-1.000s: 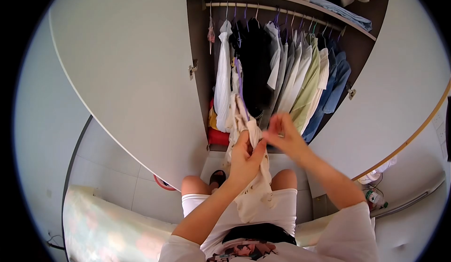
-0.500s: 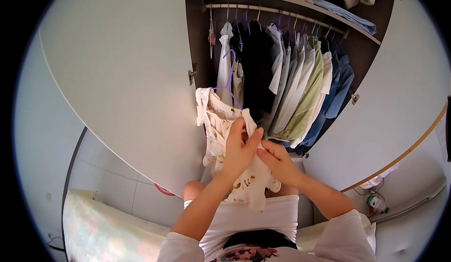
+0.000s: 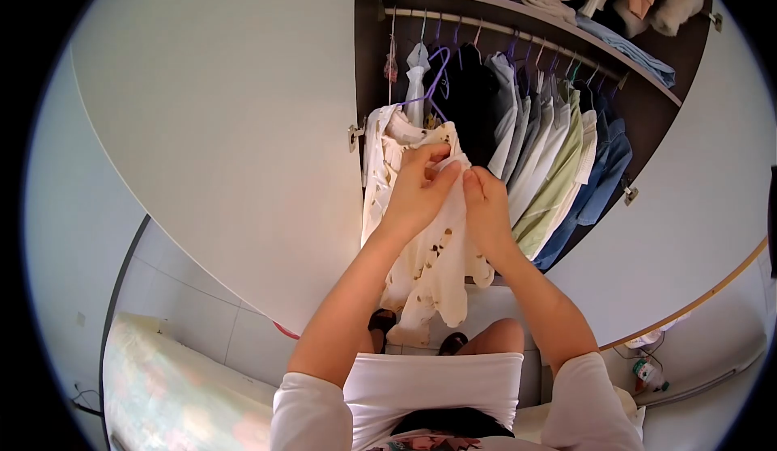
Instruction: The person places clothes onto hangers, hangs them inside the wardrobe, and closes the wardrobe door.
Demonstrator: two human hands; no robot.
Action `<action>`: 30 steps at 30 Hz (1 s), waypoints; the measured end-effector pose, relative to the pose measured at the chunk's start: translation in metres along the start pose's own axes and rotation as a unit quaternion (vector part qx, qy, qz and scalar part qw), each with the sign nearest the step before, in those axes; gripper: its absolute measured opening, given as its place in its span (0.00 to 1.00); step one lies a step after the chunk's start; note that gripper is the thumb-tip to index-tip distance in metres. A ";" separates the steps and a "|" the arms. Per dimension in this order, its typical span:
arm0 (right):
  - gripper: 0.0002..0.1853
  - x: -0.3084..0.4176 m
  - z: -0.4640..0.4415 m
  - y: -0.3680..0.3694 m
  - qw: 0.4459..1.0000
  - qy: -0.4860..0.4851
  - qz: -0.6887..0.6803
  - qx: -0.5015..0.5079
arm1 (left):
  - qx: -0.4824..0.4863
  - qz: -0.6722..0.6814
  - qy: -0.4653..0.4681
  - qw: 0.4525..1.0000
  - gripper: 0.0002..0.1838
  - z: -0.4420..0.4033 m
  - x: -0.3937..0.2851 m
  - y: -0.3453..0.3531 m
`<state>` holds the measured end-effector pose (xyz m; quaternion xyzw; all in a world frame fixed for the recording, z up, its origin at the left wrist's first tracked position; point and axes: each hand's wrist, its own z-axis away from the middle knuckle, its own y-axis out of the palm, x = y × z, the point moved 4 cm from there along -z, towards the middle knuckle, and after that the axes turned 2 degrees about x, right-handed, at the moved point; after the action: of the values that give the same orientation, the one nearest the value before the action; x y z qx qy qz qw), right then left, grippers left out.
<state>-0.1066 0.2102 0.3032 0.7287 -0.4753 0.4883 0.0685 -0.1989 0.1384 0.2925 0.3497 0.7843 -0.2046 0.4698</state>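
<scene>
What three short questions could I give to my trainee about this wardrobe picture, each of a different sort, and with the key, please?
1. True or false: the hanger in the cream garment is purple.

2. Which colour of garment hangs furthest to the right on the rod?
A) black
B) blue
C) light green

3. What are the left hand and the right hand holding, and at which part?

Key:
1. True.
2. B, the blue garments.
3. Both hold the cream garment, at its upper part; the exact finger grip is partly hidden.
</scene>
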 end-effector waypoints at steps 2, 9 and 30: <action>0.12 -0.003 -0.013 0.002 1.000 -0.015 -0.001 -0.011 | -0.062 -0.093 0.043 0.993 0.16 0.014 -0.003 -0.014; 0.12 0.016 -0.060 0.017 0.991 -0.071 0.107 -0.032 | -0.074 -0.204 -0.048 0.975 0.12 0.113 0.085 -0.050; 0.10 -0.013 -0.226 0.112 0.973 -0.071 0.195 -0.099 | -0.095 -0.512 -0.111 0.847 0.14 0.245 0.196 -0.089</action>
<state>-0.3385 0.2855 0.3691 0.6446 -0.6575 0.3900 0.0100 -0.1808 -0.0102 0.0030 -0.1728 0.8101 -0.3776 0.4137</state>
